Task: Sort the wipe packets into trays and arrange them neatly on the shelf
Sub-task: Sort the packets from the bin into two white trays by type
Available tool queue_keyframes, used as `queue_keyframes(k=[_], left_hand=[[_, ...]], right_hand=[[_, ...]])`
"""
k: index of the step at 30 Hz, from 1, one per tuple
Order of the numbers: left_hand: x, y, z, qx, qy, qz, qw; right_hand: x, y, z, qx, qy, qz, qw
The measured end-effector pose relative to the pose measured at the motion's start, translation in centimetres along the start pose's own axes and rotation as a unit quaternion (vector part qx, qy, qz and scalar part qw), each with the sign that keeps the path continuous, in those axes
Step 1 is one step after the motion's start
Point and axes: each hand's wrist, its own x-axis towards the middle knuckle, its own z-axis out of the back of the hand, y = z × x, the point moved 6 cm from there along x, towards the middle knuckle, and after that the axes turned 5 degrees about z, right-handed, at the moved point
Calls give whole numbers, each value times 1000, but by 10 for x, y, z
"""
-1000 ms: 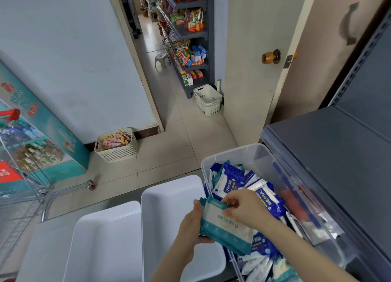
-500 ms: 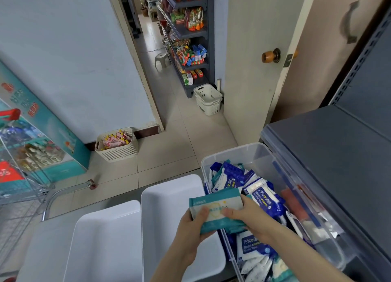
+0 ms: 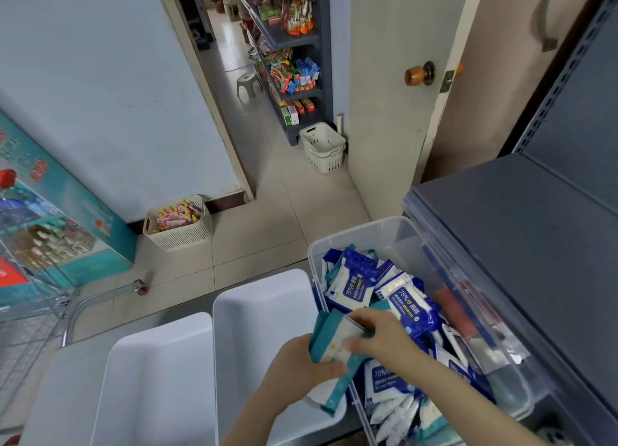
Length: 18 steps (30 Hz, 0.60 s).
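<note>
The counter (image 3: 187, 312) carries two white trays side by side, the left tray (image 3: 150, 378) and the right tray (image 3: 261, 312). A clear bin (image 3: 368, 235) stands just beside the right tray, and a grey shelf (image 3: 518, 245) adjoins the bin. The tiled floor (image 3: 267, 238) runs through a doorway to stocked shelving (image 3: 294, 61). A floor basket (image 3: 180, 231) of pink items stands against the wall.

Both hands grip one teal wipe packet (image 3: 334, 342). The left hand (image 3: 297, 368) curls around it from below and the right hand (image 3: 381, 338) pinches its top. The packet is held above the boundary between right tray and bin. Blue packets (image 3: 354, 288) fill the bin.
</note>
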Motion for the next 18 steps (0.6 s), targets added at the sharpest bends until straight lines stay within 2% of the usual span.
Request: queue_keyframes(k=[2,4,7,9,14,18], left_hand=[[0,9,11,12,-69,33,997],[-4,18,22,-25,-122,64,990],[-9,26,32,-81,-157,86,981],[-11,30,35,-100,-168,93,976],[-18,41,31,-130,-189,121,966],[-24,43,29,-158,-201,134,957]], right_hand=[[9,-18,28,-11,-89,-26,996],[19,-38,54,-118,-123,-43,984],[34,-61,54,-304,-16,-48,951],[43,-66,43,-383,35,-16,923],[50,-71,33,-463,69,27,883],[42,-63,43,-443,76,59,891]])
